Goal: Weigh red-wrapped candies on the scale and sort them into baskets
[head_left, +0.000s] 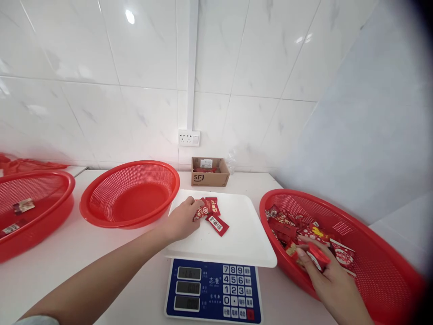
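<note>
My left hand (186, 218) is closed on a red candy packet (204, 209) over the white weighing pan (243, 243) of the scale. Beside it on the pan lie another red packet (213, 205) and a small red packet with a white label (218, 225). My right hand (324, 271) reaches into the right red basket (375, 225), its fingers around a small red-wrapped piece (318, 256). Under and around these fingers lies a pile of red snack packets (282, 223). The blue scale panel (214, 291) faces me with its keypad and displays.
A red basket (130, 221) stands left of the scale. Farther left, another red basket (40, 221) holds a few small packets. Behind the scale, an open cardboard box (209, 179) contains red packets. A socket (189, 138) is on the tiled wall.
</note>
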Tool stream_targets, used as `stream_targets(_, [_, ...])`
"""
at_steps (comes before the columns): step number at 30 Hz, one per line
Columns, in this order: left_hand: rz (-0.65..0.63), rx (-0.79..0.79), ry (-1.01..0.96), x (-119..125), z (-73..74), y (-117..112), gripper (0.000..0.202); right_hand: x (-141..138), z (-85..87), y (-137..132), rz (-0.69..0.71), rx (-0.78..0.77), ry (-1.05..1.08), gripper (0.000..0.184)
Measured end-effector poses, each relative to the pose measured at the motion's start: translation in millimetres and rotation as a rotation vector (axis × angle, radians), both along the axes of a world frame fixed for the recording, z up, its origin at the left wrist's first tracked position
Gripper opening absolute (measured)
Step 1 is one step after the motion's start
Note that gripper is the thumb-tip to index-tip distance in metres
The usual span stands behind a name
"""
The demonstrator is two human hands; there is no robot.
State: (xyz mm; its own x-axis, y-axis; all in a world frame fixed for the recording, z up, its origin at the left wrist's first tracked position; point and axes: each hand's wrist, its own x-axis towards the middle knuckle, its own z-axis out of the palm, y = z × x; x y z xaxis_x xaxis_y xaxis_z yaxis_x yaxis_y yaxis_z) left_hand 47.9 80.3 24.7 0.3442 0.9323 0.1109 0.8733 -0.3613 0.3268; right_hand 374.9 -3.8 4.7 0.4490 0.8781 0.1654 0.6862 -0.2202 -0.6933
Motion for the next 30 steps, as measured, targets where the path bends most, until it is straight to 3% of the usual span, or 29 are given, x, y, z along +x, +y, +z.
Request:
stream_targets(5, [0.197, 0.125, -0.037, -39, 18.5, 4, 0.043, -2, 1.7, -1, 0.003, -0.032, 0.017, 0.058])
stream_targets(8, [0.353, 0.197, 0.058, -66, 29.4, 11, 0.037, -1, -0.3, 0, 0.004, -0.054, 0.019, 0.059])
stream_targets(10, [0.373, 0.232, 0.115, -72, 32.2, 13, 0.035, -1, -0.9, 2, 0.004, -0.075, 0.023, 0.06])
stream_targets(13, [0.191, 0.176, 0.068, -57, 28.2, 13, 0.042, -1, -0.5, 3, -0.01, -0.089, 0.028, 0.062])
stream_targets(17, [-0.2, -0.101, 0.027, -11, 15.9, 16, 0.068, -1, -2.7, 3, 0.001, -0.081, 0.057, 0.062])
stream_targets(20, [-0.342, -0.183, 0.105, 17, 8.3, 25, 0.081, 2, -6.8, 2, 0.015, -0.058, 0.067, 0.061])
stream_targets(24, [-0.345, -0.08, 0.142, 34, 1.1, 35, 0.059, 3, -9.0, 2, 0.024, -0.037, 0.062, 0.06])
stream_targets(30, [-0.182, 0.009, 0.085, 39, -9.9, 47, 0.035, 2, -7.9, 2, 0.034, -0.018, 0.0, 0.055])
